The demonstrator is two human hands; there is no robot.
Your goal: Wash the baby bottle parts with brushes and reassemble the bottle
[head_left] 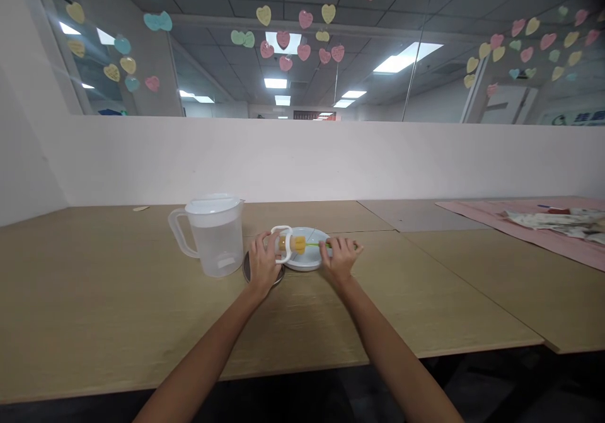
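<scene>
My left hand is wrapped round a small bottle with white loop handles, held on its side with its mouth toward the right. In my right hand is the green handle of a bottle brush. The brush's yellow head shows at the bottle's mouth; how far it reaches inside is hard to tell. Beneath both hands lies a white plate. A dark round dish with a metallic rim is partly hidden under my left hand and wrist.
To the left stands a lidded clear pitcher with its handle turned left. A pink cloth with patterned fabric on it covers the far right of the wooden table. Behind runs a white wall below windows.
</scene>
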